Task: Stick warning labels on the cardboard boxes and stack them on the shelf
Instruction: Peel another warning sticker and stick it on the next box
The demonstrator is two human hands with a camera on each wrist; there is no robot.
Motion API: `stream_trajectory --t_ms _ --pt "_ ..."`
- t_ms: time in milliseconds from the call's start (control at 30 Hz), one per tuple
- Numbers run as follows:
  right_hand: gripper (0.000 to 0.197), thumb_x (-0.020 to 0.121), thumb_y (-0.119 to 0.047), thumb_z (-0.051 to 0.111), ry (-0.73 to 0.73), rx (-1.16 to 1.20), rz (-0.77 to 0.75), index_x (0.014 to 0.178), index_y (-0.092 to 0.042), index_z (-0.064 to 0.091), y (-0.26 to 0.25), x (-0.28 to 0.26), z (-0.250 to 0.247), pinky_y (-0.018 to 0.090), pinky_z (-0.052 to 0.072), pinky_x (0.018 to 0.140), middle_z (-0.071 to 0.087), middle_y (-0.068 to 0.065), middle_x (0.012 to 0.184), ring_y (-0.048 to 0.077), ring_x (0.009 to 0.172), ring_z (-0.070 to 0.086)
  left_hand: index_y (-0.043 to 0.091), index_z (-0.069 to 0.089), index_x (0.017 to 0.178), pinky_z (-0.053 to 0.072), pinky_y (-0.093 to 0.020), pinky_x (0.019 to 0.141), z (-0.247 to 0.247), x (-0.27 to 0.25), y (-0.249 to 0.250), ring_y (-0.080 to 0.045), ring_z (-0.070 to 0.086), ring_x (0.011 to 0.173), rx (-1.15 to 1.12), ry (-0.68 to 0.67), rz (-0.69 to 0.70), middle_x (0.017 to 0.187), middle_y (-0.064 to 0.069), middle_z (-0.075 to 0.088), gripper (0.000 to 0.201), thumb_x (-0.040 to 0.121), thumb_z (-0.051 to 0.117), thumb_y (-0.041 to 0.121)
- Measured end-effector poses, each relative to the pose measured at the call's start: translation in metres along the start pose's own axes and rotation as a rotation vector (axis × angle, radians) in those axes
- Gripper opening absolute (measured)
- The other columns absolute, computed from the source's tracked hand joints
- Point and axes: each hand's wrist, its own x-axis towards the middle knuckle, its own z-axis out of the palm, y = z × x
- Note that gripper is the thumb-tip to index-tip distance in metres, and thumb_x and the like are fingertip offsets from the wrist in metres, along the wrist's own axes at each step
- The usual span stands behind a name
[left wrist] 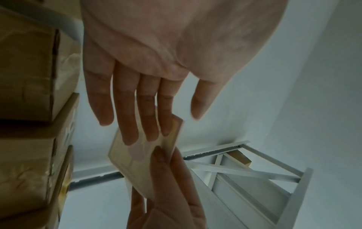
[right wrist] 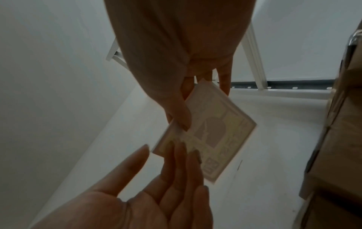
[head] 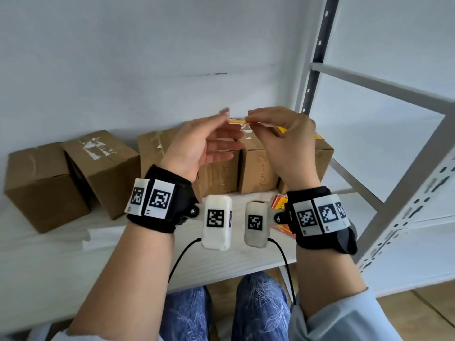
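Observation:
My right hand (head: 251, 118) pinches a yellow and red warning label (head: 237, 121) between thumb and fingers, held flat in the air above the cardboard boxes. In the right wrist view the right hand (right wrist: 182, 124) grips one corner of the label (right wrist: 215, 136). My left hand (head: 229, 129) is open with straight fingers at the label's other end. In the left wrist view the left hand (left wrist: 168, 124) lies over the label (left wrist: 135, 164). Several brown boxes (head: 256, 168) stand in a row behind. The rightmost box (head: 322, 153) carries a label (head: 317, 137) on top.
More boxes (head: 41, 183) stand at the left of the white table (head: 61, 262). A pile of spare labels (head: 279, 201) lies by my right wrist, and white backing paper (head: 103, 237) lies near the front. The grey metal shelf (head: 384, 89) rises at the right.

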Motion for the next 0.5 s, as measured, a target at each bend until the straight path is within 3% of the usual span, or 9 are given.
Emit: stream_trajectory --t_ms 67,133,300,433,500 --pt "0.017 0.083 -0.004 0.071 -0.016 0.008 -0.001 0.09 -0.017 0.08 -0.003 0.001 0.007 0.019 0.054 0.084 0.076 -0.008 0.096 0.0 0.095 0.069 0.013 0.071 0.089 0.056 -0.032 0.071 -0.004 -0.002 0.001 -0.023 0.073 0.078 0.041 0.042 0.039 0.086 -0.006 0.075 0.011 0.092 0.064 0.021" --pt "0.021 0.082 -0.003 0.068 -0.035 0.016 0.008 0.091 -0.017 0.081 -0.006 0.002 0.012 0.025 0.055 0.088 0.076 -0.008 0.096 0.0 0.096 0.069 0.014 0.071 0.086 0.055 -0.03 0.069 -0.007 -0.005 0.002 -0.02 0.073 0.074 0.049 0.075 0.064 0.082 -0.004 0.075 0.008 0.091 0.065 0.014" --pt "0.028 0.084 -0.006 0.058 -0.105 0.044 0.02 0.097 -0.017 0.08 -0.017 0.0 0.018 0.027 0.054 0.09 0.077 -0.011 0.096 0.001 0.099 0.068 0.015 0.07 0.083 0.051 -0.025 0.057 -0.016 -0.009 0.005 -0.012 0.069 0.061 0.139 0.145 0.163 0.075 0.0 0.074 0.009 0.089 0.069 0.021" --pt "0.014 0.091 -0.019 0.068 -0.163 0.069 -0.014 0.098 -0.014 0.08 -0.023 -0.002 0.022 0.032 0.057 0.085 0.077 -0.009 0.092 0.003 0.093 0.071 0.012 0.07 0.088 0.053 -0.023 0.056 -0.017 -0.014 0.006 -0.011 0.069 0.061 0.122 0.126 0.208 0.075 0.002 0.074 0.008 0.089 0.067 0.019" --pt "0.011 0.09 -0.019 0.07 -0.173 0.056 -0.016 0.097 -0.016 0.079 -0.024 -0.003 0.024 0.03 0.057 0.082 0.076 -0.011 0.09 0.002 0.089 0.071 0.011 0.07 0.09 0.054 -0.022 0.057 -0.017 -0.015 0.005 -0.011 0.07 0.062 0.101 0.121 0.211 0.075 0.002 0.074 0.006 0.09 0.066 0.016"
